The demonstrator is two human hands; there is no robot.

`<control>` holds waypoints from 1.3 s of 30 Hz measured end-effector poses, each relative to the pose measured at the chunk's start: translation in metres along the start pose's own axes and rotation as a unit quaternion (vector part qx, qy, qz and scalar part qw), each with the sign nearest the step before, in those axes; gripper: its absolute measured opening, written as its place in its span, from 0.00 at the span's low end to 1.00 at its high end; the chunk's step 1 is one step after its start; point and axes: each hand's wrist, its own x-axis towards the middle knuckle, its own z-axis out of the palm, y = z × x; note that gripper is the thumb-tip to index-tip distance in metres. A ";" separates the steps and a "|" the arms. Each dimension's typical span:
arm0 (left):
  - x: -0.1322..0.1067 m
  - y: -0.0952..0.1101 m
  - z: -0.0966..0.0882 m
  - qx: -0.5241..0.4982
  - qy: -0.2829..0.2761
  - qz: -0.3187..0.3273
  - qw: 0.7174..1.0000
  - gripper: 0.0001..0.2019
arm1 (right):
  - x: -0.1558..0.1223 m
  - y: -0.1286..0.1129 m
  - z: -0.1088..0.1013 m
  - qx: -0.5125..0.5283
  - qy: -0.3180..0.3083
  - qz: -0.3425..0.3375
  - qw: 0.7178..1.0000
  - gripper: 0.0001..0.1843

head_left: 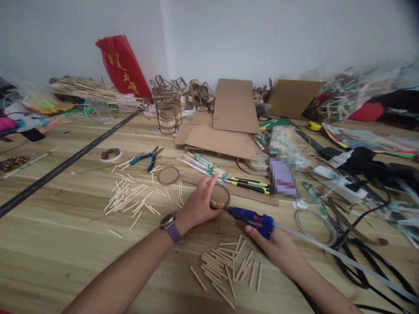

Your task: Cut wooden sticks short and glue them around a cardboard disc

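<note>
My left hand, with a watch on its wrist, is closed on the near edge of a round cardboard disc. Short wooden sticks stand along that edge beside my fingers. My right hand grips a blue hot glue gun, its nozzle pointing left at the disc's edge. A long clear glue stick runs out of the gun's back end. Close below my hands lies a heap of short cut sticks. More sticks are scattered to the left, near a second cardboard disc.
Blue-handled pliers and yellow-black cutters lie beyond my hands. Cardboard sheets and small stick baskets stand at the back. Black cables and a white power strip crowd the right side.
</note>
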 end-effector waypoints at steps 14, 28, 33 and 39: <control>0.000 -0.001 0.000 -0.011 0.005 -0.001 1.000 0.53 | 0.000 -0.001 0.000 -0.012 0.000 0.007 1.000 0.28; 0.000 -0.001 0.000 -0.006 0.006 -0.008 1.000 0.53 | -0.001 0.000 0.002 -0.020 0.011 0.007 1.000 0.27; 0.001 0.000 0.000 -0.002 0.000 -0.016 1.000 0.53 | -0.002 0.000 0.003 -0.025 0.017 0.013 0.999 0.30; 0.000 -0.001 0.001 0.001 0.005 -0.008 1.000 0.53 | -0.002 0.000 0.004 -0.031 0.020 0.009 0.999 0.29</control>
